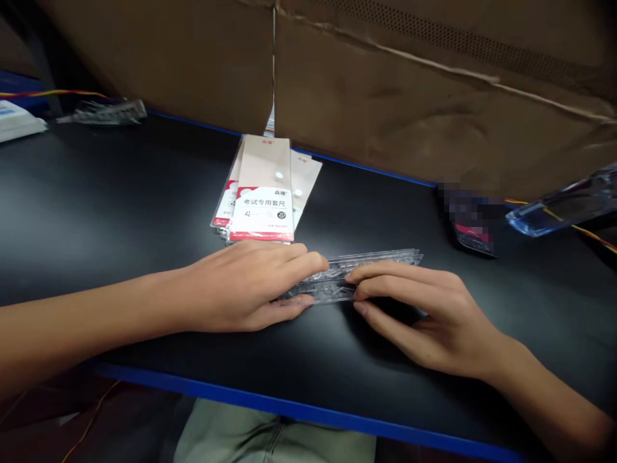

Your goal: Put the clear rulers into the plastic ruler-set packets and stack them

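Several clear plastic rulers (332, 290), stacked and slightly fanned, lie low over the black tabletop between my hands. My left hand (260, 283) is closed over their left end, thumb at the near edge and fingers across the top. At the middle of the stack, my right hand (429, 308) pinches the near edge between thumb and fingers. Just beyond my left hand sit several ruler-set packages (265, 186), overlapping, with beige upper parts and red-and-white printed labels.
A blue-edged black table (241, 360) lies under everything, with brown cardboard (409, 96) standing behind. At right are a dark phone-like object (467, 225) and a clear bluish container (569, 199). Far left hold a crumpled clear packet (110, 112) and a white item (19, 121).
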`<state>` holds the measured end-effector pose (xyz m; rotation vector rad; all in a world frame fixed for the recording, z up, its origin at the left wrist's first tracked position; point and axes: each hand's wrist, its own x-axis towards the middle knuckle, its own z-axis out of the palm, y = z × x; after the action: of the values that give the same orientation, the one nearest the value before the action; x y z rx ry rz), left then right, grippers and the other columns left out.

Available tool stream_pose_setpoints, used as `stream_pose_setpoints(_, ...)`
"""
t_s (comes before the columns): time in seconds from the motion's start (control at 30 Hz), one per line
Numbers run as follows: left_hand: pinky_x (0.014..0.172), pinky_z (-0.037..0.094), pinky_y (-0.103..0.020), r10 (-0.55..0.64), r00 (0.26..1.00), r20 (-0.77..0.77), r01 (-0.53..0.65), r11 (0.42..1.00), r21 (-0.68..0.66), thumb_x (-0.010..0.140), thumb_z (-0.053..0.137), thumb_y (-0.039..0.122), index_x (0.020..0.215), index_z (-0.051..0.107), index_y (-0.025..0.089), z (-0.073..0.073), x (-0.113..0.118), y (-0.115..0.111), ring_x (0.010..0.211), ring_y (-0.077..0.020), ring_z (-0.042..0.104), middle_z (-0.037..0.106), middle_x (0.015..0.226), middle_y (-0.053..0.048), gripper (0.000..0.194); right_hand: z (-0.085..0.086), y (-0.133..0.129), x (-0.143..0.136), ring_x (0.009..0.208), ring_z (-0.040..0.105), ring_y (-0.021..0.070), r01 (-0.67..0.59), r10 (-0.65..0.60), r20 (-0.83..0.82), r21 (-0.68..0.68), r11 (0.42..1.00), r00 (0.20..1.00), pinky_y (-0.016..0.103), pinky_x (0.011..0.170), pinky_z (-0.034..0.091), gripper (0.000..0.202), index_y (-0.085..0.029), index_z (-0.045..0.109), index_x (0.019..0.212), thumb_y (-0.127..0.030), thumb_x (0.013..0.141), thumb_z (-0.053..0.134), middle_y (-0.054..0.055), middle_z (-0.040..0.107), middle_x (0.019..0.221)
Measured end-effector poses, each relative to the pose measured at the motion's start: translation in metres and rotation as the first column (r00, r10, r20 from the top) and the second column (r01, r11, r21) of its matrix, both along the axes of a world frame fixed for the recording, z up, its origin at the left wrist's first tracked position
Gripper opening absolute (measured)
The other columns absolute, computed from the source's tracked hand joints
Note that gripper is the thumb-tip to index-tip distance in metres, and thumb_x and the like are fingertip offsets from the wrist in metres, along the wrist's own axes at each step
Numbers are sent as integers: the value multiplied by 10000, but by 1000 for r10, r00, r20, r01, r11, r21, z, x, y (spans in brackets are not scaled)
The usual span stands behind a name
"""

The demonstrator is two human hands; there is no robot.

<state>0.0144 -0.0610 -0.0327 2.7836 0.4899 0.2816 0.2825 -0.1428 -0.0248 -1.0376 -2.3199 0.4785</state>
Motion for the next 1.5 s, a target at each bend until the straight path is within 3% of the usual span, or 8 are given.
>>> stream_pose_setpoints(0.33,721,456,-294,0,999,-41,1,1000,13,988,532,305,1285,503,191,3,-1,-3,854,-210,650,669,1036,-62,319,2,-6,-4,1122,673,162,72,-66,66,-84,994,996,254,966,527,149,-231,682,996,-107,919,647,53,670,1274)
stream_pose_setpoints(0.53,821,469,-290,-7,1000,-16,5,998,-69,1017,493,253,1359,460,210,6,-3,-3,987,-197,665,690,1164,-50,347,-7,-3,-4,1136,654,178,87,-92,65,79,993,994,306,1012,521,204,-196,680,1075,-62,925,648,91,663,1269)
stream_pose_setpoints(0.7,814,472,-281,5,1000,-12,-6,990,-140,996,491,208,1396,436,251,11,-3,-5,964,-182,670,700,1167,-23,406,-9,2,-4,1176,622,229,103,-117,61,207,973,991,396,1016,521,222,-188,724,1069,-47,902,684,126,658,1275)
stream_pose_setpoints(0.93,907,472,-280,-24,999,31,29,986,-162,951,664,426,1378,459,246,7,-3,-6,1103,-213,661,684,1261,-50,506,-13,3,-11,1197,644,231,196,-192,-44,156,968,980,392,1028,531,206,-212,741,1017,-53,903,677,110,678,1277)
stream_pose_setpoints(1.13,864,468,-263,-82,994,78,91,988,-124,965,650,355,1350,506,220,3,-4,-5,1023,-200,663,693,1166,-67,432,-10,5,-13,1111,656,227,233,-228,-55,137,963,972,405,960,524,206,-230,743,968,-56,875,683,83,686,1212)
stream_pose_setpoints(1.3,808,466,-274,-171,982,84,177,982,-64,970,638,357,1185,616,194,4,1,-7,902,-197,638,674,1016,-63,271,-12,8,-14,960,668,217,236,-231,-50,174,956,972,414,866,486,205,-225,713,836,-22,836,680,53,707,1046)
stream_pose_setpoints(1.37,806,463,-282,-173,983,68,174,984,-20,1009,551,279,1143,633,192,5,3,-8,887,-196,630,668,993,-64,179,-12,8,-14,923,679,211,247,-239,-63,190,950,969,410,839,471,220,-230,687,812,-11,830,672,34,723,1005)
stream_pose_setpoints(1.5,771,466,-283,-115,991,65,113,993,38,998,434,123,1194,610,195,6,3,-8,834,-187,621,655,949,-57,273,-9,8,-10,967,709,239,296,-291,-53,193,936,955,431,881,481,237,-261,658,943,-43,851,660,26,760,1034)
